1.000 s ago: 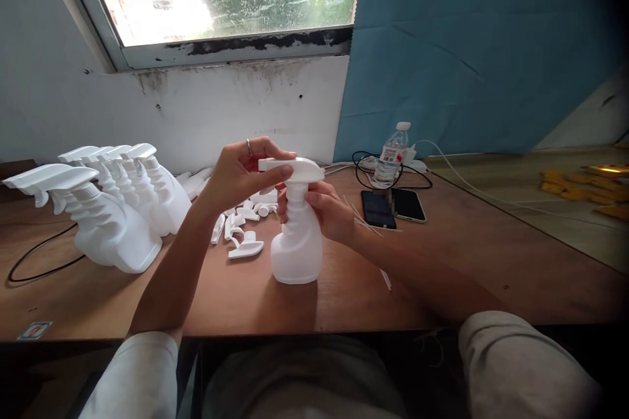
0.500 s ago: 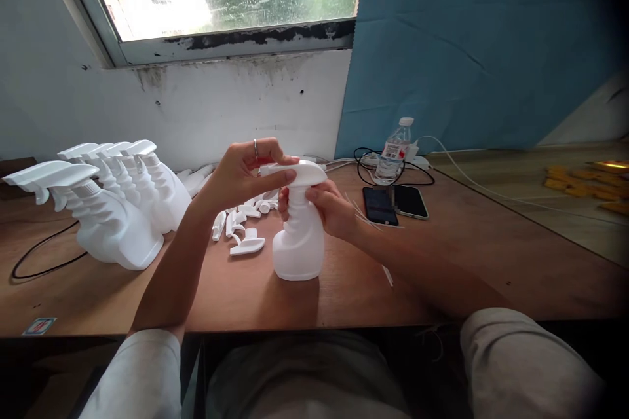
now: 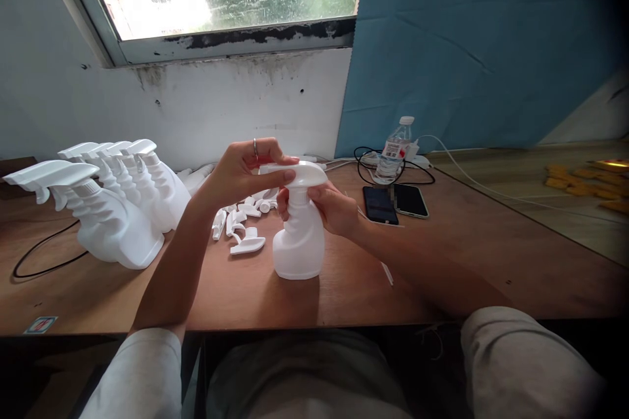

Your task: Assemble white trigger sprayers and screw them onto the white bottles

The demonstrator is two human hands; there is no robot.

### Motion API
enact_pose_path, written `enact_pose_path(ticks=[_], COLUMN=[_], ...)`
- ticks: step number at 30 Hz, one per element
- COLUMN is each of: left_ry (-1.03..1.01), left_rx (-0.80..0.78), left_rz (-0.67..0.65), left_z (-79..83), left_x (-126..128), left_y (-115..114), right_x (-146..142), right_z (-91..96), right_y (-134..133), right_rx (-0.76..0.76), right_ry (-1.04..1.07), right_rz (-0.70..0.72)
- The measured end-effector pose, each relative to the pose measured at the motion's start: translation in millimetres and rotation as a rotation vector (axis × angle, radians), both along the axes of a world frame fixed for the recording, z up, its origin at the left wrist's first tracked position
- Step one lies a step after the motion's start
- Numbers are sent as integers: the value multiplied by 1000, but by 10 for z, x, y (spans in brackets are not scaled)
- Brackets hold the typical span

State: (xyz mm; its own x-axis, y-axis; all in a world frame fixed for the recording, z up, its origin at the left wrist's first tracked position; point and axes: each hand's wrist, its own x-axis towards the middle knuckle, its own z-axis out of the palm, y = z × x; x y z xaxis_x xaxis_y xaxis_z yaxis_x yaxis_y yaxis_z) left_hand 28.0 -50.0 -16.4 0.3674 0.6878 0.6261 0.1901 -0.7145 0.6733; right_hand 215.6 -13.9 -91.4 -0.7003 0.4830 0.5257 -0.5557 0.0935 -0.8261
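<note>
A white spray bottle [image 3: 297,254] stands upright on the wooden table, its trigger sprayer head [image 3: 310,175] seated on the neck. My left hand [image 3: 253,167] grips the nozzle end of that head between thumb and fingers; a ring is on one finger. Wrapped round the neck just under the head is my right hand [image 3: 331,208], its thumb in front and fingertips showing on the far side. The trigger is mostly hidden by my hands. Loose white sprayer parts [image 3: 248,242] lie left of the bottle.
Several white spray bottles [image 3: 118,229] with heads stand at the left, near a black cable [image 3: 44,273]. To the right are two phones [image 3: 410,201], a water bottle [image 3: 393,152], cables and thin white tubes [image 3: 387,273]. The table's front edge [image 3: 246,329] runs before me.
Almost nothing differs. Both hands keep their hold on the spray bottle, with only a very slight shift of the right hand at the neck.
</note>
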Motion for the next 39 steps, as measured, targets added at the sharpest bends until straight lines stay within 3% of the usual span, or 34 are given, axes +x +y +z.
enact_pose_path(ticks=[6, 11, 18, 24, 29, 34, 39], left_ry=[8, 27, 35, 44, 64, 64, 26], left_rx=[-7, 34, 51, 65, 86, 86, 1], left_rz=[2, 14, 45, 64, 58, 56, 18], left_z=[9, 6, 9, 13, 16, 29, 29], left_x=[-2, -9, -6, -11, -8, 6, 17], left_y=[-25, -19, -40, -54, -64, -82, -109], right_x=[-26, -6, -29, -2, -13, -14, 6], right_z=[25, 4, 29, 22, -3, 18, -59], right_y=[-44, -9, -53, -16, -8, -1, 30], right_rx=[51, 7, 42, 1, -20, 21, -18], right_ry=[-24, -10, -72, -40, -81, -27, -51], right_rz=[-69, 12, -94, 64, -21, 54, 28])
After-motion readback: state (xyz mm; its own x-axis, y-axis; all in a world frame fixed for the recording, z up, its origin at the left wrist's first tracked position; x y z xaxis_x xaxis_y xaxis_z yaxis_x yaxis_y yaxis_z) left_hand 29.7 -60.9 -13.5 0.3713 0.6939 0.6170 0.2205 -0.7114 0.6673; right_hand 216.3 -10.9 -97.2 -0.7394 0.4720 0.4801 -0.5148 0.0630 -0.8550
